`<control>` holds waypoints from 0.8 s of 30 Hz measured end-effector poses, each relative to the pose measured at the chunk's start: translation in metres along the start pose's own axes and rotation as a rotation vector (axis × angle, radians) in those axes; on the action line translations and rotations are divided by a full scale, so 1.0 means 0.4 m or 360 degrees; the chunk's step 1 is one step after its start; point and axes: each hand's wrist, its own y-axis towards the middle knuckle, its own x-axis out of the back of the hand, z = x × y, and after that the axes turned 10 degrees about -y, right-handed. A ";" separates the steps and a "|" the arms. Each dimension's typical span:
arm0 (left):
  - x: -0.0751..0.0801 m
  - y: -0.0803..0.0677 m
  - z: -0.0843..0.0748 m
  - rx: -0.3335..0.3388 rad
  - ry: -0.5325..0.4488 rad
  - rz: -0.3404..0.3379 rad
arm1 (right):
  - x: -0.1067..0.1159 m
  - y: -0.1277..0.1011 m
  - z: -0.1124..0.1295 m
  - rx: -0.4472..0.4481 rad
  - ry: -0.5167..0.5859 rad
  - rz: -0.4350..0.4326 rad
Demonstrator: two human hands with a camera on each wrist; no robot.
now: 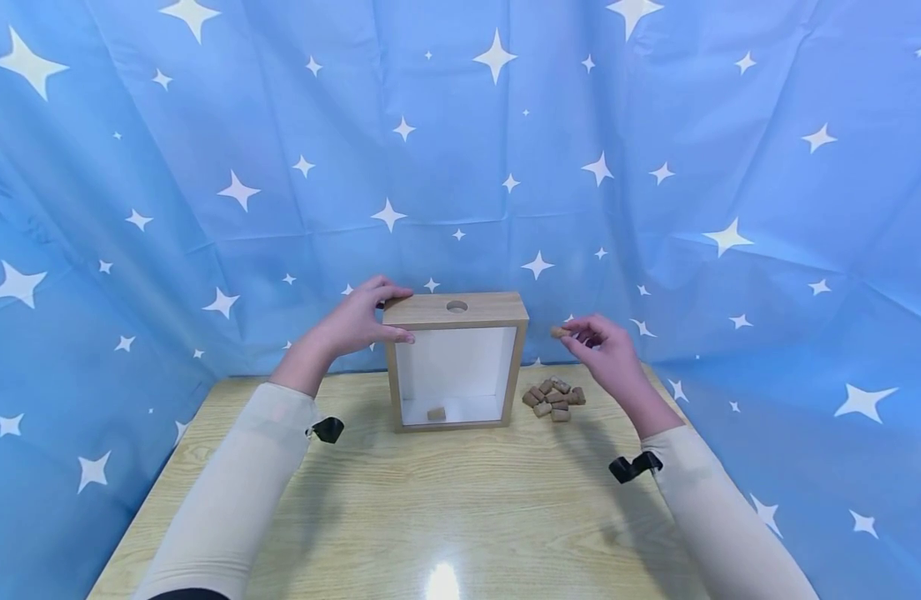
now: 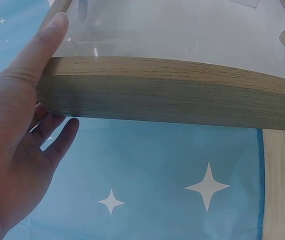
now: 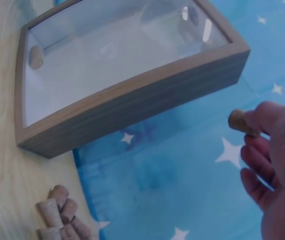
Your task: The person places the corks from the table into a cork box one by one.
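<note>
Star-print blue backdrop [image 1: 460, 150], wooden table [image 1: 460, 500]

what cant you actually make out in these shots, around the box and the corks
- Head view: the loose corks overlap in a small heap; their count is too small to tell.
- Left wrist view: the left hand grips the box; its fingers go behind the wood, hidden.
- Right wrist view: the right hand is cut by the frame edge; the cork it pinches shows partly.

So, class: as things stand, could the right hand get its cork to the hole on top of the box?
Probably yes: the right hand pinches a cork beside the box; the hole lies uncovered, the left hand at the far corner.
</note>
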 end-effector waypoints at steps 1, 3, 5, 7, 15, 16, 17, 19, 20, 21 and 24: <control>0.000 0.000 0.001 -0.0005 0.0004 0.0000 | 0.002 0.003 0.003 0.0007 0.0002 -0.0006; -0.001 0.001 0.002 -0.0012 0.0003 0.0001 | 0.005 0.008 0.010 0.0017 -0.0006 -0.0017; -0.002 0.002 0.003 -0.0013 0.0006 0.0004 | 0.008 0.012 0.017 0.0023 -0.0016 -0.0035; -0.002 0.002 0.003 -0.0009 0.0013 0.0006 | 0.010 0.018 0.026 0.0026 -0.0019 -0.0056; -0.001 -0.001 0.002 0.0016 0.0019 0.0006 | 0.022 0.043 0.064 0.0022 -0.0004 -0.0102; -0.001 -0.001 0.002 0.0019 0.0020 0.0007 | 0.023 0.045 0.068 0.0017 0.0004 -0.0100; 0.000 -0.001 0.001 0.0023 0.0019 0.0008 | 0.024 0.048 0.073 0.0014 0.0008 -0.0100; 0.002 -0.003 -0.002 0.0027 0.0016 0.0011 | 0.026 0.054 0.080 0.0006 0.0021 -0.0094; 0.002 -0.004 -0.003 0.0028 0.0012 0.0012 | 0.027 0.056 0.084 0.0002 0.0022 -0.0092; 0.003 -0.004 -0.004 0.0027 0.0009 0.0013 | 0.027 0.058 0.089 -0.0001 0.0025 -0.0087; 0.003 -0.003 -0.006 0.0026 0.0008 0.0016 | 0.030 0.065 0.105 -0.0007 0.0029 -0.0074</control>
